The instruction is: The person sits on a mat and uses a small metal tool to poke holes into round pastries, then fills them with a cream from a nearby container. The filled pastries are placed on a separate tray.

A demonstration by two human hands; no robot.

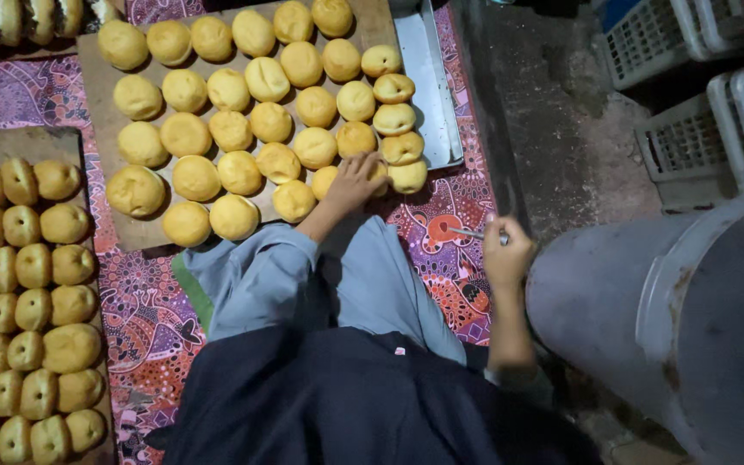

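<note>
Resting spread on one of about thirty-one yellow buns (378, 176) on the middle wooden board (96, 103), the left hand (356, 182) touches it; the right hand (506, 251) pinches one thin metal tool (468, 232).

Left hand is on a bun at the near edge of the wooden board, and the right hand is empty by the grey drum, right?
Not quite: in the head view the right hand holds a thin metal tool beside the grey drum. The left hand does rest on a bun at the wooden board's near edge.
</note>
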